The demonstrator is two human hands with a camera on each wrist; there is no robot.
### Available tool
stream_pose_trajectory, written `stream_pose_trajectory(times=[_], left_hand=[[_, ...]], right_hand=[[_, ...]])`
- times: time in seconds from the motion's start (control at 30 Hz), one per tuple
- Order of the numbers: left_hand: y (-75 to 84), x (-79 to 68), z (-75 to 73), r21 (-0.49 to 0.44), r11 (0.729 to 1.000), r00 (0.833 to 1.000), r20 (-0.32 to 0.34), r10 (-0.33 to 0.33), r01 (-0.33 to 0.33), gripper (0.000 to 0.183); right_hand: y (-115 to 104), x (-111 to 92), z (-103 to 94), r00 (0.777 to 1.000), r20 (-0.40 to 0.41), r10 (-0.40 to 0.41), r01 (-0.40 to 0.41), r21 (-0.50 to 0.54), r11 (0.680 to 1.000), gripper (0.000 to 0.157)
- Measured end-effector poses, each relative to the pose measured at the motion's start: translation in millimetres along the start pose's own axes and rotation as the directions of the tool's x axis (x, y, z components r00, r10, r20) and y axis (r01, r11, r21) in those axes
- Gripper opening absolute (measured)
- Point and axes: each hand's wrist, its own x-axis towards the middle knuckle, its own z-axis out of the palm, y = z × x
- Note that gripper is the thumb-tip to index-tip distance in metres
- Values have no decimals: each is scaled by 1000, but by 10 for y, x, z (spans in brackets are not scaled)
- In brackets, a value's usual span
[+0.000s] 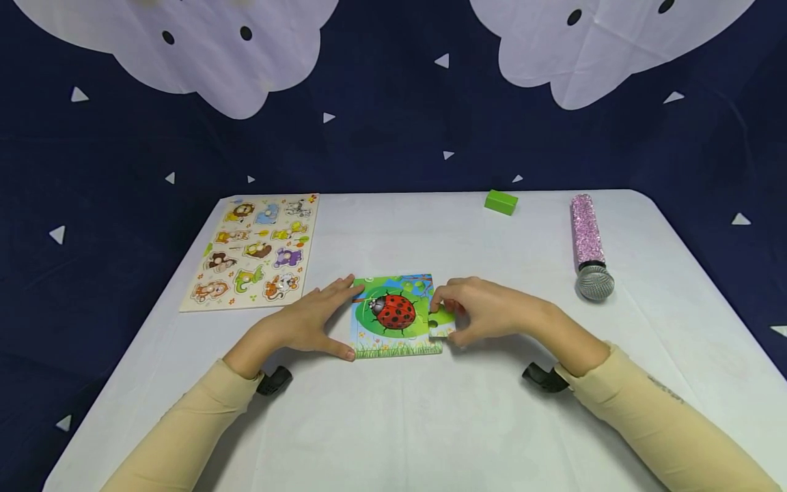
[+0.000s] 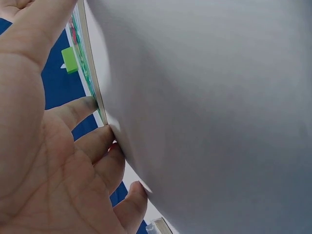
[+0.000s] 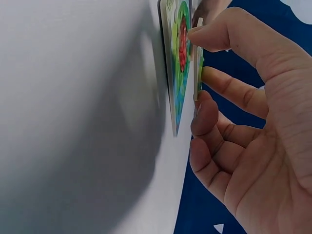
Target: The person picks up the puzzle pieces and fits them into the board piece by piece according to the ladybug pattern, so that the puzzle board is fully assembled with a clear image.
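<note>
A square ladybug jigsaw puzzle lies on the white table between the two hands. My right hand pinches a green and white puzzle piece over the puzzle's right side. In the right wrist view this piece is edge-on, held a little apart from the puzzle between thumb and fingers. Beside the puzzle's left edge, my left hand touches it with fairly straight fingers, its thumb by the lower left corner. The left wrist view shows the left hand's palm and fingertips along the puzzle's edge.
An animal peg puzzle board lies at the back left. Toward the back edge sits a green block. A microphone with a glittery pink handle lies at the right. Behind the table hangs a dark blue curtain with clouds.
</note>
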Motion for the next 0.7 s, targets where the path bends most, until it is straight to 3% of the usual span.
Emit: stream_pose_trajectory(times=[0.7], left_hand=[[-16, 12, 6, 0, 1000, 1000, 1, 2, -2, 126]], right_hand=[[-103, 157, 165, 996, 46, -77, 78, -23, 997, 38]])
